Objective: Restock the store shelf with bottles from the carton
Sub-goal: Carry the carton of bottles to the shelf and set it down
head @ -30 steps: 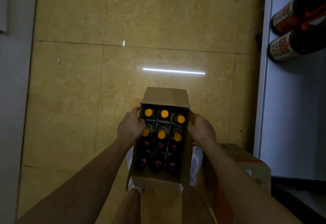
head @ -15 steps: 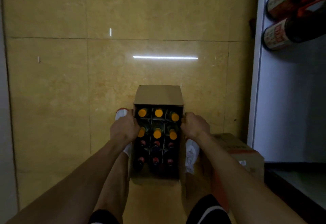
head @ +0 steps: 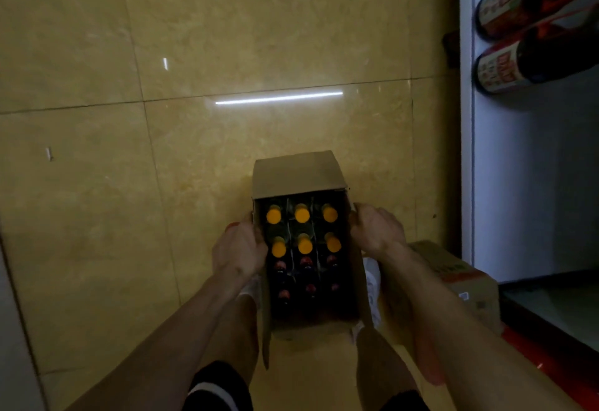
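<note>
1. Underfoot, a yellow tiled floor fills the left and middle of the view, with a thin white streak of reflected light beyond the carton.
2. The left hand grips the carton's left wall, fingers curled over its top edge.
3. The carton is plain brown cardboard, tall and narrow, open at the top with its far flap folded back. It sits between the person's legs, low in the middle of the view; whether it rests on the floor cannot be told.
4. Inside, bottles stand upright in rows of three between dividers: the two far rows have orange caps, and the two near rows have dark red caps in shadow.
5. The right hand clasps the carton's right wall, fingers wrapped over the edge.
6. A second carton, brown with a red stripe, lies just beside the right forearm.
7. At the right edge is a pale shelf, with two large dark bottles with red-and-white labels at its far end.
</note>
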Demonstrator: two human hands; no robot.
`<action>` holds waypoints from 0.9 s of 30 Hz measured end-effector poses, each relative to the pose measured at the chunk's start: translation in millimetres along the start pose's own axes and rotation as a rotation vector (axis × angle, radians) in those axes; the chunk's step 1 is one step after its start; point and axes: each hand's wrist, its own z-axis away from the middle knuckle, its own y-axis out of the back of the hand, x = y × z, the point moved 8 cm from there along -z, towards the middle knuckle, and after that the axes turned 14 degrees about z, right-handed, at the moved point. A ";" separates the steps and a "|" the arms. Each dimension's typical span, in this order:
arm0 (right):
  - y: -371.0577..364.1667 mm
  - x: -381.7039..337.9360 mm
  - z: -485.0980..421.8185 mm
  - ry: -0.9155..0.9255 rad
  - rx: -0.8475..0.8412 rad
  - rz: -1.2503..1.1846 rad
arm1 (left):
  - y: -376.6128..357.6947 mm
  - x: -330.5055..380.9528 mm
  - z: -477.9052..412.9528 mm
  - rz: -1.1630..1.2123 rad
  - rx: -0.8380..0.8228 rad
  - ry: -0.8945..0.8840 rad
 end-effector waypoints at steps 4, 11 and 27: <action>39.0 -11.4 -22.8 -0.005 0.043 -0.011 | 32.9 24.0 -29.6 0.004 0.027 -0.032; 116.9 -29.7 -67.3 0.051 0.082 -0.023 | 82.4 70.7 -72.2 -0.002 0.025 -0.019; 313.1 -28.1 -160.6 0.053 0.033 -0.130 | 194.1 238.8 -193.4 -0.095 0.027 -0.033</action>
